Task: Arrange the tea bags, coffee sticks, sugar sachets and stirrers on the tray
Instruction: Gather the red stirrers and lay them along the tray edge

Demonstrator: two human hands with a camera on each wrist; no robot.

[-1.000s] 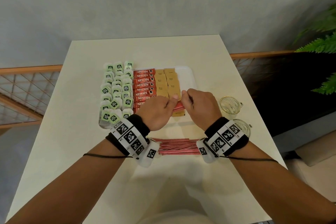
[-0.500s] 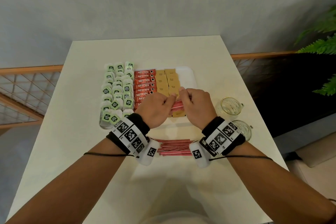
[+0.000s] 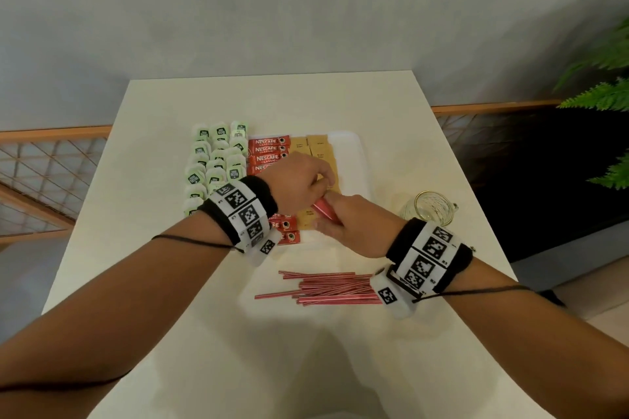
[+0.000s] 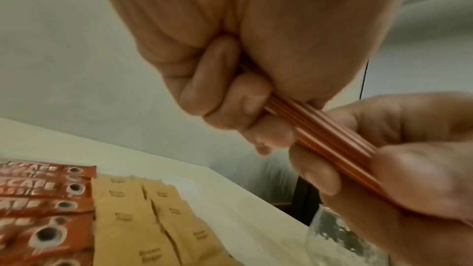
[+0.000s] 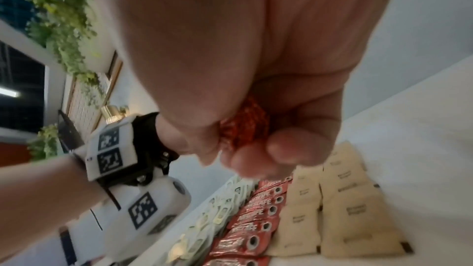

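Both hands gripped one bundle of red stirrers (image 3: 325, 210) above the tray (image 3: 354, 160): left hand (image 3: 299, 180) fingers curled round its far end, right hand (image 3: 354, 224) wrapped round its near end.

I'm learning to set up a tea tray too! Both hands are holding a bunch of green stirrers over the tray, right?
Almost. The left hand and right hand do hold a bunch of stirrers together over the tray, but the stirrers are red, not green. The left wrist view shows it best. The green things are the tea bags.
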